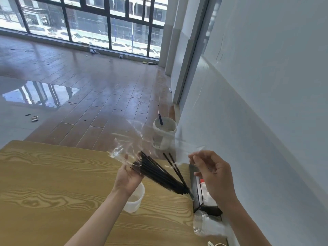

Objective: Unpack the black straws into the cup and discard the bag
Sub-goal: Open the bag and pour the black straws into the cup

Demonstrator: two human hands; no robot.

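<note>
The left hand point(128, 176) clasps the straws point(160, 173) near their far ends; their long axis slants down-right toward the right hand point(212, 174), which pinches the bag point(132, 139). The cup point(135, 199) sits directly below the left hand.

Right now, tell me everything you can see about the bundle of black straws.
The bundle of thin black plastic straws is held tilted above the wooden table, fanned out at the upper left and converging at the lower right. The left hand grips the fanned ends. Most straws still look partly wrapped in the crinkled clear plastic bag, which the right hand pinches at its far side. Two straws stand apart on the right. None is in the white translucent cup below yet.
</note>
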